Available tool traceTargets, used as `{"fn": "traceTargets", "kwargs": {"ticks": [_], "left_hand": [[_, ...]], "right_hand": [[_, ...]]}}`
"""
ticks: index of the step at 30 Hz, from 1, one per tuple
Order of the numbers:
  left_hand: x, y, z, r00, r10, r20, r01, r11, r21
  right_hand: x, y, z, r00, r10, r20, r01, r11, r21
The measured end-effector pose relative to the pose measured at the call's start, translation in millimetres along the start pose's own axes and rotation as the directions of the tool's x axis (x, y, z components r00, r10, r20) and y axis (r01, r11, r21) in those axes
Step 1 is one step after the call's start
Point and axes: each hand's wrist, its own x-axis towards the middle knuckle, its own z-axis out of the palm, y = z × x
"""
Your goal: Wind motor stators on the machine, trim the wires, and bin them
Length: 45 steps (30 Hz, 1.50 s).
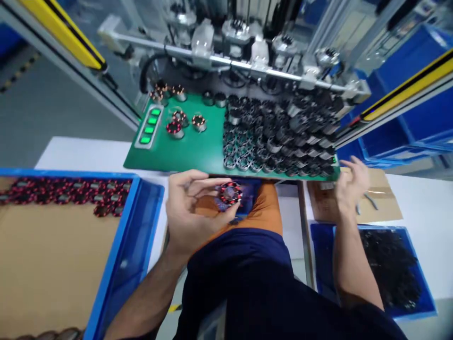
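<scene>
My left hand (pixel 191 208) pinches a motor stator (pixel 230 192) with red windings between thumb and fingers, just in front of the green work plate (pixel 198 153). Its ring faces up toward me. At the plate's right end my right hand (pixel 352 184) is raised with its fingers apart and nothing in them. Under that hand lies a cardboard piece (pixel 387 193) bearing a tool with grey handles (pixel 371 202), perhaps pliers. Several wound stators, one of them a red one (pixel 174 128), stand on the plate's left part. Rows of dark bare stator cores (pixel 262 141) fill its right part.
A winding machine (pixel 237 52) rises behind the plate, between yellow-edged posts (pixel 79 42). Green-lit buttons (pixel 149 126) sit at left. A blue bin (pixel 132 212) at left has red stators (pixel 63 192) on cardboard; another blue bin (pixel 433 302) at right contains small black parts (pixel 392 269).
</scene>
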Motion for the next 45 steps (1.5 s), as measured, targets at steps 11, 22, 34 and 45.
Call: {"fn": "traceTargets", "kwargs": {"ticks": [11,22,34,45], "left_hand": [[-33.3,2.3,17.4,0.952,0.053,0.3,-0.028,0.996,-0.086],[-22.3,11.7,3.8,0.952,0.257,0.166,-0.276,0.956,0.103],[-36.8,-39.8,13.4,0.892,0.232,0.388,-0.273,0.961,0.052],[-20.1,-12.4,20.9,0.986,-0.039,0.159,0.074,0.973,-0.22]], "right_hand": [[-109.6,-207.6,-21.3,0.53,-0.255,0.808,-0.688,0.427,0.586],[-90.6,-216.8,-27.8,0.578,-0.139,0.804,-0.701,0.421,0.576],[-83.9,-205.4,-16.0,0.676,-0.044,0.736,-0.677,0.358,0.643],[-100.6,-214.1,-14.3,0.789,-0.209,0.577,-0.48,0.377,0.792]]}}
